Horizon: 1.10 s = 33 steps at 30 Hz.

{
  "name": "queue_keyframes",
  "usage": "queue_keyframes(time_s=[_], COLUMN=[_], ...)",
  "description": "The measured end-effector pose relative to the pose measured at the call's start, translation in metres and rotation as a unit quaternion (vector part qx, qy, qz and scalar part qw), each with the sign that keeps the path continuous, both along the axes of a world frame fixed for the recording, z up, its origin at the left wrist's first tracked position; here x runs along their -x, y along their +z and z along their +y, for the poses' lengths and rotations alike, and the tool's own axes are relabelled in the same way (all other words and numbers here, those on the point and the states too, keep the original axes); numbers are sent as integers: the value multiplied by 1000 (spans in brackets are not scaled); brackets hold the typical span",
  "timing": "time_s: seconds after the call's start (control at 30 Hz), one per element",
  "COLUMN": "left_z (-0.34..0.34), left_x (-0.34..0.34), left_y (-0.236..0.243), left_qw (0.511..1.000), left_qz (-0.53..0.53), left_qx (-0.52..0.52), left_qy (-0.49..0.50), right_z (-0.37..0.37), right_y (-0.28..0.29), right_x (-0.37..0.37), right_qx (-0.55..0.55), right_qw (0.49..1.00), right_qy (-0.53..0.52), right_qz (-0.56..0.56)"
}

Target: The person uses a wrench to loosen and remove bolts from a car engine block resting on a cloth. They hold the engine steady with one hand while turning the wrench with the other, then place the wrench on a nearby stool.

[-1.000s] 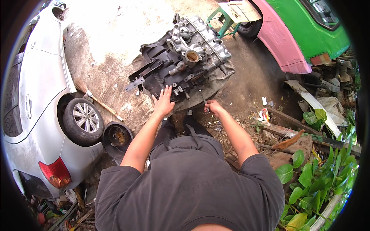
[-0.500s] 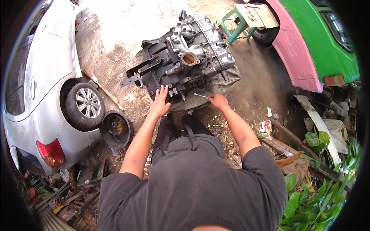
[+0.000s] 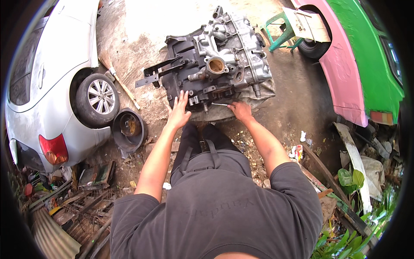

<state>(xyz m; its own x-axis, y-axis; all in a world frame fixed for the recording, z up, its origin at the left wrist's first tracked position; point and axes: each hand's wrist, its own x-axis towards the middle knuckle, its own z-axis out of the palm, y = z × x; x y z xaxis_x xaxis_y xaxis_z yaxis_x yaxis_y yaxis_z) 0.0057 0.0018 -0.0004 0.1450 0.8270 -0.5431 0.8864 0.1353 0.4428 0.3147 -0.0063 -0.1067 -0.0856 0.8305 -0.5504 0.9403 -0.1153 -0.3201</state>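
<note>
Grey greasy metal engine block (image 3: 215,73) lay just ahead; left hand (image 3: 179,110) pressed flat, open; right hand (image 3: 240,111) pinched a thin metal tool (image 3: 219,104).

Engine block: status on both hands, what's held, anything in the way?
Left hand flat, open on engine block. Right hand pinching a thin metal tool at block's near edge. Broom and black tub lie left, apart.
</note>
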Motion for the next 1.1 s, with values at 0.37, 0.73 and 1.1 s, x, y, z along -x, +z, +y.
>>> queue_keyframes(time_s=[0.37, 0.73, 1.1], left_z=[2, 4, 6], left_x=[-2, 1, 3], left_y=[2, 2, 6], left_qw=[1000, 1000, 1000], left_qz=[-9, 1, -6], left_qx=[8, 20, 21], left_qy=[20, 7, -6], right_z=[-2, 3, 4], right_y=[-15, -9, -10], right_x=[-2, 2, -1], right_qx=[-89, -29, -76], right_qw=[996, 999, 995], right_qy=[2, 12, 54], right_qz=[23, -31, -38])
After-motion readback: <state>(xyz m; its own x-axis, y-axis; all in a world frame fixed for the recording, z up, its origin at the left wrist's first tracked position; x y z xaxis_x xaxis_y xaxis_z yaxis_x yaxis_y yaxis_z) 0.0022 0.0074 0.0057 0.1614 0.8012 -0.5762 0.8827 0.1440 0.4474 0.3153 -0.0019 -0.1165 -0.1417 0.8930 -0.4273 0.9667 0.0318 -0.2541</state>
